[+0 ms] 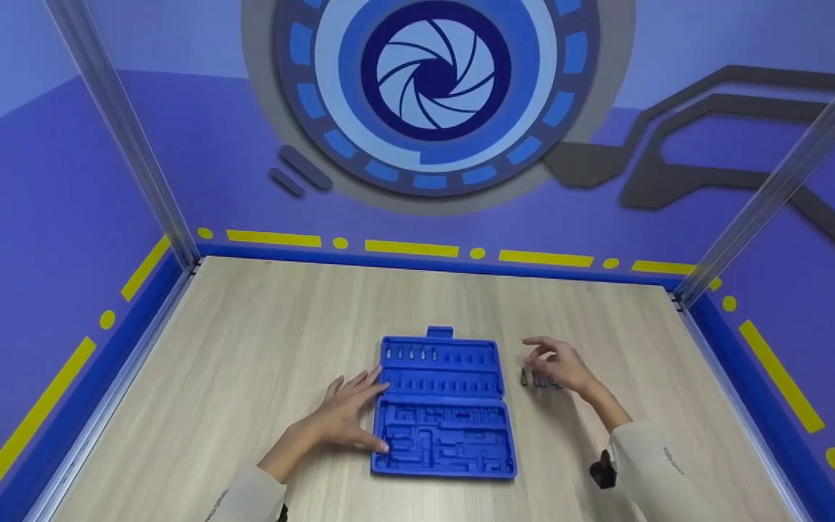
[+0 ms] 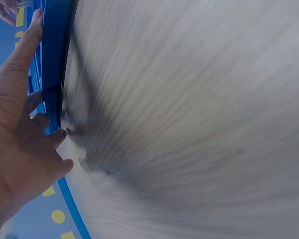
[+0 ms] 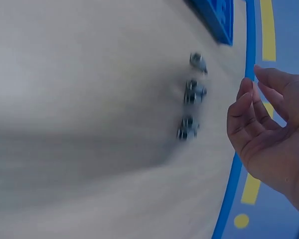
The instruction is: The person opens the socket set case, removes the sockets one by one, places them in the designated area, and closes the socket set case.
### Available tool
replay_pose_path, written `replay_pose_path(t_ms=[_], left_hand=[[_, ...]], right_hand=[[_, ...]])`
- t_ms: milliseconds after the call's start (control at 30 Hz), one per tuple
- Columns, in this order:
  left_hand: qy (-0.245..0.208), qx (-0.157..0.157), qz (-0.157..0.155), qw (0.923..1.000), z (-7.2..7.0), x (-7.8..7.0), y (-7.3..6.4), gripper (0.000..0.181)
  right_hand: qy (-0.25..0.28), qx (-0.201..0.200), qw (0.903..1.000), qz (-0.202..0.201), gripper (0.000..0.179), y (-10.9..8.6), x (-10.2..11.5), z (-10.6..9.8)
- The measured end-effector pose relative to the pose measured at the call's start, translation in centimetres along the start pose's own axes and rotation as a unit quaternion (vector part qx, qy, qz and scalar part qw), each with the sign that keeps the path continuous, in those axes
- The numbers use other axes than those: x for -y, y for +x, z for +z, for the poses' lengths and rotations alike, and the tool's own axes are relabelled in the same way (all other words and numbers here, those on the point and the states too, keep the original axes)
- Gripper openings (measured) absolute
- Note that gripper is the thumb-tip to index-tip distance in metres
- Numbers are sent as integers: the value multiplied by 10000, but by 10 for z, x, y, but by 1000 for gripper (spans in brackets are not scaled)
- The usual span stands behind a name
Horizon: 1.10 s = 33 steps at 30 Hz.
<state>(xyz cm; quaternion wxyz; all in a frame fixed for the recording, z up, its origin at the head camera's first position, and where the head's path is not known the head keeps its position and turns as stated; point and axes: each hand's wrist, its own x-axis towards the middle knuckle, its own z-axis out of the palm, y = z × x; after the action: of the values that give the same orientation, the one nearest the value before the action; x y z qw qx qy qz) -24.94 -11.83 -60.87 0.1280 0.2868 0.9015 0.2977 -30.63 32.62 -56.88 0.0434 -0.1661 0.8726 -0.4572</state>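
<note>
An open blue plastic tool case lies on the table, its two halves spread flat. Several small metal bits stand in the left part of its top row, while the other slots in view look unfilled. My left hand rests with spread fingers on the case's left edge, thumb on the lower half. Right of the case, my right hand hovers over several loose metal bits on the table. Its fingers are loosely bent, thumb and forefinger close together, and nothing shows between them in the right wrist view.
The wooden table is bounded by blue printed walls at the back and sides. Metal posts rise at the back corners. The case's latch tab sticks out at its far edge.
</note>
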Motion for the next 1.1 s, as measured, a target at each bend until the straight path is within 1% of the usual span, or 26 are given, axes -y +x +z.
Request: replay_pose_path(t_ms=[100, 267, 400, 500, 567, 633, 700, 833, 967, 1100], left_hand=[[-13, -30, 21, 10000, 1, 0, -1, 112], [-35, -47, 8, 10000, 0, 0, -1, 112], [-104, -5, -44, 9999, 0, 0, 0, 111], [-134, 25, -75, 9999, 0, -1, 0, 111], [-123, 32, -81, 9999, -1, -1, 0, 111], [-108, 18, -64, 9999, -1, -1, -1, 111], [-93, 16, -58, 9999, 0, -1, -1, 112], [-96, 17, -61, 9999, 1, -1, 0, 112], [-101, 16, -76, 9999, 1, 0, 1, 112], [-96, 1, -71, 9999, 0, 0, 0, 112]], right_hand=[[168, 204, 9997, 1, 37, 7, 17, 16], [415, 514, 9977, 119, 35, 16, 53, 36], [506, 714, 9961, 114, 36, 24, 68, 50], [493, 771, 9958, 60, 38, 36, 53, 66], [472, 759, 9960, -64, 39, 44, 42, 75], [489, 767, 9958, -39, 39, 50, 32, 83], [553, 809, 9952, 30, 39, 52, 33, 88], [585, 829, 9942, 350, 39, 57, 38, 97], [678, 806, 9932, 494, 38, 62, 42, 111], [468, 715, 9948, 557, 36, 68, 45, 125]])
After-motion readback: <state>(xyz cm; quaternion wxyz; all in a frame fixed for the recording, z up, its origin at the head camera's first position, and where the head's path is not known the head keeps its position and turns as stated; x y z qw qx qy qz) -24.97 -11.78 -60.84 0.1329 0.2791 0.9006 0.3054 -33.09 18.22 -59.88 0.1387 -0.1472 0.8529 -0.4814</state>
